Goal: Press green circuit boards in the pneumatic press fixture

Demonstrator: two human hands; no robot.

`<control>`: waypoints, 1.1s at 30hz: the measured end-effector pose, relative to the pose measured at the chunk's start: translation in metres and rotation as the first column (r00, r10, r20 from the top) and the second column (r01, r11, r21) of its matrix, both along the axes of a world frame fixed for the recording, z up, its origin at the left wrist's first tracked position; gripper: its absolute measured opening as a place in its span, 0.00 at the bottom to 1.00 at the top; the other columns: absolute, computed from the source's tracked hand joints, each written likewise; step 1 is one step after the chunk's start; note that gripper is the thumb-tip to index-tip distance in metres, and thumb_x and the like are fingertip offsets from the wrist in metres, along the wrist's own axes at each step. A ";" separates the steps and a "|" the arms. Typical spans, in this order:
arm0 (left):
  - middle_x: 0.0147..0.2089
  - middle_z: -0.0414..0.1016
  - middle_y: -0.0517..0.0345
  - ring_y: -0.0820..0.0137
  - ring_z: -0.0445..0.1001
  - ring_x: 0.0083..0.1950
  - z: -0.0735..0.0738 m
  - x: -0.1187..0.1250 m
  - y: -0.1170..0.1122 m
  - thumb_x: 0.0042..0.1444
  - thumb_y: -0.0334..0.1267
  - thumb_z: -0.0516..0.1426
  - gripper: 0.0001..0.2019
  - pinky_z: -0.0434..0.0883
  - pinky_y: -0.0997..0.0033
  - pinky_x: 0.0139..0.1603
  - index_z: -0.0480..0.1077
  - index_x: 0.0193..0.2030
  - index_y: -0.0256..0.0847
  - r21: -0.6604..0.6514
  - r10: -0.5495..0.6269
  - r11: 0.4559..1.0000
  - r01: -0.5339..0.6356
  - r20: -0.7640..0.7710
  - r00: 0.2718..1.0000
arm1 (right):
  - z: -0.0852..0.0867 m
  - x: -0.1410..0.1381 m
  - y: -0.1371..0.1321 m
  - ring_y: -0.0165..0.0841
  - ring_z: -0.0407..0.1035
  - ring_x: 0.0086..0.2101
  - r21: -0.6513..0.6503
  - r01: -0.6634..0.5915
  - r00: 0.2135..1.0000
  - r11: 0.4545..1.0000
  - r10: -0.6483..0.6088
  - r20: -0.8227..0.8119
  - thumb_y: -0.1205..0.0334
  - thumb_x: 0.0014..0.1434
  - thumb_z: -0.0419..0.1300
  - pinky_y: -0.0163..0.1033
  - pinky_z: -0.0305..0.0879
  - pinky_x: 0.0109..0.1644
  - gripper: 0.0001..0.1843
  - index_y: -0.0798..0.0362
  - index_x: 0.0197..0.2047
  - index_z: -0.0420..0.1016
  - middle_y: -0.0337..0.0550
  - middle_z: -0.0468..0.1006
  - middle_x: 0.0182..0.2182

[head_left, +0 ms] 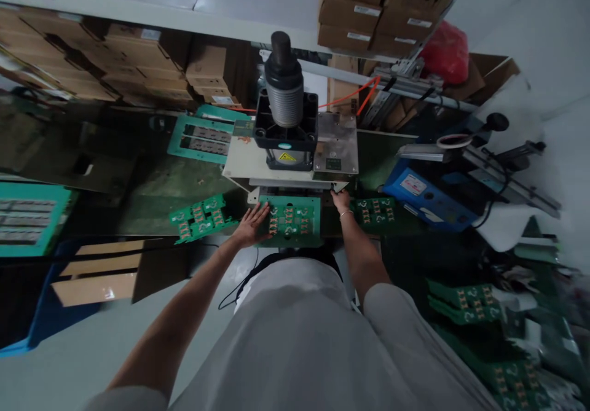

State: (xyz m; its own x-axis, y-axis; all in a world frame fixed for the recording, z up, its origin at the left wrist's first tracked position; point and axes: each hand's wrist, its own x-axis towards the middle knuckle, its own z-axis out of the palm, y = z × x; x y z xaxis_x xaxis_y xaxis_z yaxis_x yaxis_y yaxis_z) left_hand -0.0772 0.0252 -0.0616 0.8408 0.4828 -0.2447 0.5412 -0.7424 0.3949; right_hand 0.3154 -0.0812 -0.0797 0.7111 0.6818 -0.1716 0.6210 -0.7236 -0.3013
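A green circuit board panel point(295, 220) with orange parts lies on the bed of a small pneumatic press point(286, 125). My left hand point(251, 223) rests flat on the panel's left edge, fingers stretched out. My right hand point(342, 201) reaches to the press's right front corner beside the panel; its fingers curl there and what they touch is hidden. A second panel point(203, 216) lies left of the press, and a third point(375, 210) lies to the right.
A blue machine point(426, 199) stands right of the press. Teal frames point(203, 137) point(30, 217) lie at the back left and far left. Cardboard boxes point(138, 61) fill the shelf behind. Several green panels point(465, 303) are piled at the lower right.
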 end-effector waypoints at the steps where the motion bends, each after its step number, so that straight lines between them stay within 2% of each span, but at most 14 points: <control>1: 0.81 0.49 0.40 0.50 0.42 0.83 0.002 0.001 0.000 0.58 0.55 0.60 0.47 0.47 0.47 0.79 0.51 0.80 0.37 0.005 0.007 1.000 -0.007 -0.011 1.000 | 0.000 0.000 0.004 0.39 0.77 0.41 -0.009 0.006 1.000 1.000 -0.007 -0.020 0.58 0.65 0.57 0.38 0.69 0.47 0.15 0.57 0.47 0.81 0.52 0.85 0.37; 4: 0.81 0.50 0.42 0.50 0.44 0.82 0.007 0.002 0.001 0.58 0.54 0.60 0.47 0.48 0.48 0.79 0.51 0.80 0.39 0.006 0.010 1.000 -0.009 -0.034 0.999 | 0.003 -0.003 0.010 0.38 0.77 0.41 -0.019 0.022 0.996 1.000 -0.024 -0.082 0.59 0.64 0.59 0.38 0.69 0.47 0.14 0.57 0.46 0.82 0.51 0.85 0.39; 7: 0.81 0.51 0.42 0.49 0.45 0.82 0.008 0.003 0.002 0.58 0.53 0.59 0.46 0.50 0.46 0.78 0.51 0.80 0.40 0.009 0.029 1.000 -0.028 -0.020 0.999 | 0.012 0.003 0.000 0.37 0.77 0.45 -0.009 0.036 0.993 0.999 -0.036 -0.116 0.59 0.60 0.64 0.36 0.68 0.49 0.17 0.58 0.50 0.81 0.53 0.85 0.44; 9: 0.80 0.51 0.39 0.47 0.45 0.82 0.007 0.006 -0.001 0.60 0.52 0.57 0.44 0.51 0.42 0.78 0.50 0.80 0.40 0.018 0.078 0.997 -0.078 0.020 0.997 | 0.022 0.014 -0.021 0.37 0.75 0.48 0.031 0.066 0.994 0.997 -0.063 -0.088 0.60 0.61 0.63 0.37 0.67 0.53 0.20 0.59 0.55 0.79 0.55 0.83 0.49; 12: 0.81 0.48 0.36 0.44 0.45 0.82 0.006 0.011 -0.013 0.63 0.51 0.55 0.43 0.52 0.37 0.77 0.45 0.81 0.41 0.052 0.185 0.980 -0.192 0.125 0.975 | 0.039 0.034 -0.072 0.42 0.73 0.52 0.080 0.182 0.982 0.980 -0.186 0.041 0.60 0.65 0.57 0.43 0.66 0.58 0.20 0.57 0.56 0.80 0.58 0.81 0.51; 15: 0.82 0.43 0.37 0.42 0.42 0.82 0.009 0.017 -0.027 0.65 0.52 0.55 0.45 0.54 0.35 0.76 0.37 0.82 0.45 0.095 0.294 0.943 -0.320 0.217 0.931 | 0.051 0.051 -0.122 0.50 0.71 0.54 -0.016 0.351 0.925 0.936 -0.344 0.163 0.56 0.65 0.57 0.52 0.65 0.58 0.20 0.58 0.53 0.82 0.63 0.79 0.52; 18: 0.82 0.41 0.35 0.40 0.41 0.82 0.014 0.022 -0.036 0.66 0.52 0.55 0.46 0.56 0.33 0.75 0.32 0.82 0.45 0.125 0.360 0.908 -0.399 0.253 0.898 | 0.055 0.060 -0.148 0.54 0.70 0.54 -0.132 0.390 0.911 0.911 -0.360 0.200 0.53 0.63 0.60 0.57 0.65 0.57 0.21 0.61 0.50 0.82 0.68 0.77 0.53; 22: 0.81 0.42 0.35 0.40 0.43 0.81 0.022 0.022 -0.035 0.67 0.50 0.54 0.44 0.57 0.32 0.75 0.34 0.82 0.45 0.145 0.378 0.895 -0.421 0.252 0.891 | 0.055 0.065 -0.150 0.55 0.70 0.54 -0.135 0.330 0.936 0.934 -0.306 0.171 0.55 0.62 0.59 0.59 0.64 0.56 0.18 0.59 0.45 0.84 0.68 0.78 0.51; 26: 0.80 0.45 0.34 0.42 0.45 0.81 0.027 0.017 -0.032 0.67 0.50 0.53 0.41 0.56 0.34 0.75 0.40 0.81 0.43 0.147 0.373 0.899 -0.413 0.236 0.897 | 0.060 0.067 -0.147 0.54 0.70 0.53 -0.165 0.322 0.943 0.932 -0.301 0.139 0.55 0.61 0.60 0.59 0.65 0.56 0.17 0.59 0.42 0.84 0.67 0.79 0.51; 30: 0.79 0.47 0.30 0.42 0.45 0.81 0.024 0.011 -0.033 0.68 0.50 0.53 0.38 0.56 0.35 0.76 0.45 0.79 0.39 0.141 0.391 0.890 -0.434 0.256 0.884 | 0.074 0.062 -0.150 0.54 0.72 0.54 -0.141 0.327 0.934 0.935 -0.297 0.197 0.54 0.61 0.59 0.58 0.67 0.54 0.19 0.59 0.45 0.84 0.66 0.79 0.51; 33: 0.79 0.51 0.30 0.42 0.49 0.81 0.018 0.006 -0.034 0.67 0.48 0.53 0.37 0.57 0.35 0.75 0.47 0.78 0.40 0.159 0.400 0.874 -0.460 0.303 0.865 | 0.087 0.049 -0.153 0.55 0.75 0.50 -0.104 0.331 0.921 0.938 -0.296 0.254 0.51 0.61 0.56 0.59 0.69 0.51 0.21 0.57 0.44 0.84 0.65 0.81 0.46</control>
